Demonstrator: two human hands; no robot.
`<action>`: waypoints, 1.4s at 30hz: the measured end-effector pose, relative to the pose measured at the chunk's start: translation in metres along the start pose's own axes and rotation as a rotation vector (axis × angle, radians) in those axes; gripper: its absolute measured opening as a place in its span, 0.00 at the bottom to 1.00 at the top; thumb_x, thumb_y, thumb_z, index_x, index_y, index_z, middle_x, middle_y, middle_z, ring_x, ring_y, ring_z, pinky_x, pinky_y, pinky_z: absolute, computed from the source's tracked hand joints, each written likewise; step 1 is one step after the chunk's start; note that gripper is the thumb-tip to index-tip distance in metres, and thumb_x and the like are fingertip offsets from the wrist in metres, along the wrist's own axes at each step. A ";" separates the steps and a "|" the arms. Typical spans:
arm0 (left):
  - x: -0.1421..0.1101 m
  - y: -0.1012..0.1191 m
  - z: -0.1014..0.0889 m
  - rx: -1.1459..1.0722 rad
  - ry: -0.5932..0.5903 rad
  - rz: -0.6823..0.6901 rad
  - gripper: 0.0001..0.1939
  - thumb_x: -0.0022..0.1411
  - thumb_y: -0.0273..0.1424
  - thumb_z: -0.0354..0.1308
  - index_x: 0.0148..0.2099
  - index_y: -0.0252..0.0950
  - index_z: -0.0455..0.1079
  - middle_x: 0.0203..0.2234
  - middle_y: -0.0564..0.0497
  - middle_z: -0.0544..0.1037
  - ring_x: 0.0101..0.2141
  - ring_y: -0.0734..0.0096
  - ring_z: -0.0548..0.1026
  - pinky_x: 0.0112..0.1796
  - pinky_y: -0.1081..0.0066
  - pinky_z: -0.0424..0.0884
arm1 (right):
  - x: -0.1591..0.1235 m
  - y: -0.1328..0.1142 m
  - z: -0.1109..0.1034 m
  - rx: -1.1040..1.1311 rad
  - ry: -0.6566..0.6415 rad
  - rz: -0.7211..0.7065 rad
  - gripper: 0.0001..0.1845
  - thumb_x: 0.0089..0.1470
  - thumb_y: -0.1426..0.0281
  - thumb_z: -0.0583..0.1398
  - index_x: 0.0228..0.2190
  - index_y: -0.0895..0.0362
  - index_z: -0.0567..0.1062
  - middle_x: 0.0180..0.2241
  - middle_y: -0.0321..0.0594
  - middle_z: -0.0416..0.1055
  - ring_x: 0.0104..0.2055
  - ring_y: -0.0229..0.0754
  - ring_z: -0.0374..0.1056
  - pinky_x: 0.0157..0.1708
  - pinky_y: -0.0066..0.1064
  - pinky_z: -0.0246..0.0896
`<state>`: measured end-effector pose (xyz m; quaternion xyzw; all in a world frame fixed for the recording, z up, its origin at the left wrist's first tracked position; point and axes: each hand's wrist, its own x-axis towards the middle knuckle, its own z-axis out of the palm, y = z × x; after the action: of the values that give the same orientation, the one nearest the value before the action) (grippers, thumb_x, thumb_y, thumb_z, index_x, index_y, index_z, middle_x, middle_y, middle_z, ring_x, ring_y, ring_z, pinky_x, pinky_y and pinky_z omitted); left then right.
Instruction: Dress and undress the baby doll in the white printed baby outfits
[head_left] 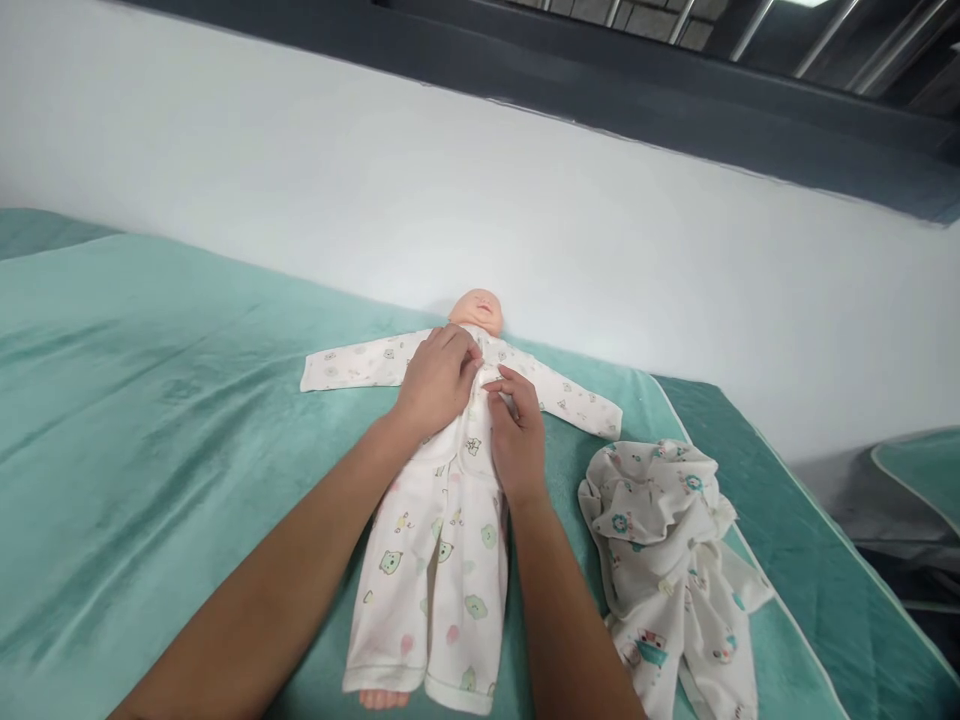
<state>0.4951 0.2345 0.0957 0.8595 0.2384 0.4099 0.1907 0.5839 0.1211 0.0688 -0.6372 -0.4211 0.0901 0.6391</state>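
A baby doll [480, 308] lies on its back, head toward the wall, wearing a white printed baby jacket [577, 398] with both sleeves spread out. White baby trousers [465, 590] with green animal prints cover its legs, and one foot shows at the left hem. My left hand [442, 375] is closed on the jacket front at the chest, its fingertips bent into the cloth. Close beside it, my right hand [517, 430] pinches the jacket's front edge between thumb and fingers. Whatever fastening lies under the fingertips is too small to make out.
A crumpled heap of white printed baby clothes [667, 560] lies to the right of the doll. Beneath everything is a green padded sheet [187, 450]. A white wall [337, 170] rises behind, with a dark window ledge [600, 90] above.
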 end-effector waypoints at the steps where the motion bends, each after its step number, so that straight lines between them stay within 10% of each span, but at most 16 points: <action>1: 0.000 0.001 -0.001 -0.032 -0.016 0.013 0.06 0.67 0.26 0.51 0.38 0.39 0.69 0.43 0.46 0.76 0.48 0.59 0.71 0.51 0.58 0.68 | 0.001 0.000 0.000 0.009 0.002 0.007 0.08 0.58 0.67 0.57 0.34 0.52 0.77 0.56 0.43 0.71 0.62 0.46 0.63 0.62 0.42 0.57; 9: -0.007 0.002 -0.021 -0.290 -0.105 -0.167 0.12 0.68 0.34 0.53 0.33 0.39 0.73 0.55 0.49 0.74 0.59 0.59 0.69 0.62 0.56 0.63 | 0.003 0.003 -0.007 0.102 0.037 0.009 0.10 0.55 0.71 0.57 0.27 0.53 0.77 0.52 0.40 0.74 0.59 0.46 0.67 0.64 0.44 0.54; 20: -0.016 -0.014 -0.054 -0.398 -0.515 -0.193 0.08 0.63 0.42 0.61 0.38 0.46 0.77 0.69 0.56 0.61 0.70 0.56 0.54 0.64 0.53 0.64 | -0.001 0.002 -0.007 -0.055 -0.011 -0.093 0.17 0.56 0.75 0.55 0.27 0.49 0.82 0.53 0.38 0.74 0.59 0.46 0.67 0.63 0.46 0.58; 42: -0.017 -0.014 -0.047 -0.463 -0.399 -0.225 0.09 0.60 0.41 0.65 0.33 0.42 0.75 0.68 0.55 0.63 0.69 0.54 0.58 0.67 0.51 0.58 | -0.002 -0.002 -0.005 -0.151 -0.050 -0.189 0.17 0.59 0.76 0.55 0.30 0.48 0.82 0.52 0.37 0.76 0.58 0.46 0.68 0.60 0.47 0.61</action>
<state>0.4449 0.2421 0.1054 0.8251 0.1901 0.2529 0.4681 0.5846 0.1159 0.0705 -0.6385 -0.5006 0.0133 0.5844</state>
